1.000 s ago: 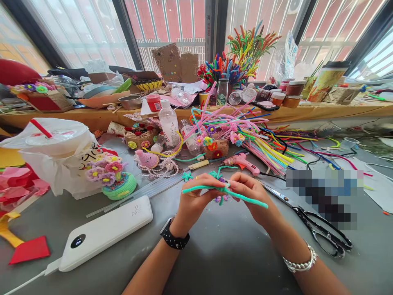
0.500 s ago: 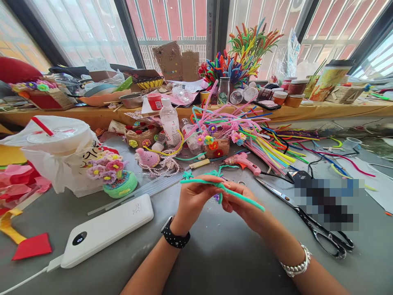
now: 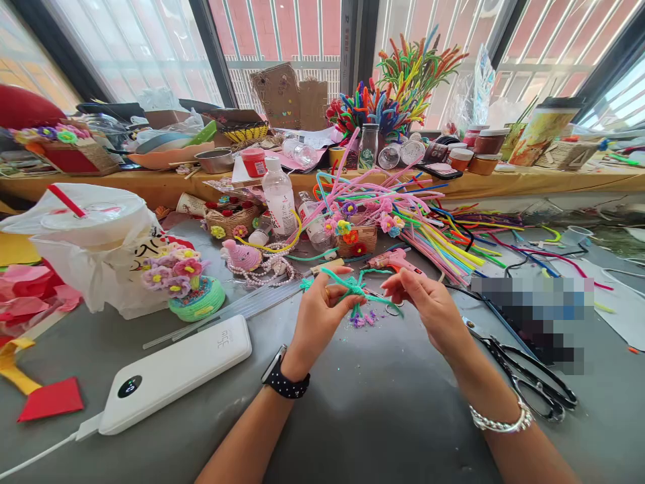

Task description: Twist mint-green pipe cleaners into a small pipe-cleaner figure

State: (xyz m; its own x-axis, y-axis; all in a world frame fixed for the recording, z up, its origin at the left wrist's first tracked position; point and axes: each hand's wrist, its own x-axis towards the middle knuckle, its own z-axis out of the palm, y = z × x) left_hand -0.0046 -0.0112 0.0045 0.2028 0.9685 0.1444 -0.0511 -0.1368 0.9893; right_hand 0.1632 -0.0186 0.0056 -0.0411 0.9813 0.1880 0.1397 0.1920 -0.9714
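My left hand (image 3: 322, 312) pinches a turquoise pipe cleaner piece (image 3: 355, 287) between thumb and fingertips. The piece has a twisted middle, and its arms stick out to both sides. Just to the right, my right hand (image 3: 428, 302) is off the piece, fingers loosely bent and apart, with one turquoise arm end passing below its fingertips. Small purple and pink bits (image 3: 361, 318) show beneath the piece; whether they are joined to it I cannot tell. A pink glue gun (image 3: 396, 261) lies behind my right hand.
Black-handled scissors (image 3: 531, 376) lie on the right, by a blurred-out object (image 3: 534, 316). A white power bank (image 3: 176, 373), a pipe-cleaner flower pot (image 3: 194, 300) and a bagged drink cup (image 3: 95, 235) stand left. Loose pipe cleaners (image 3: 438, 249) and a bottle (image 3: 279, 202) lie or stand behind.
My right hand has let go of the turquoise pipe cleaner and moved right. My left hand has turned the piece, so its twisted middle now shows.
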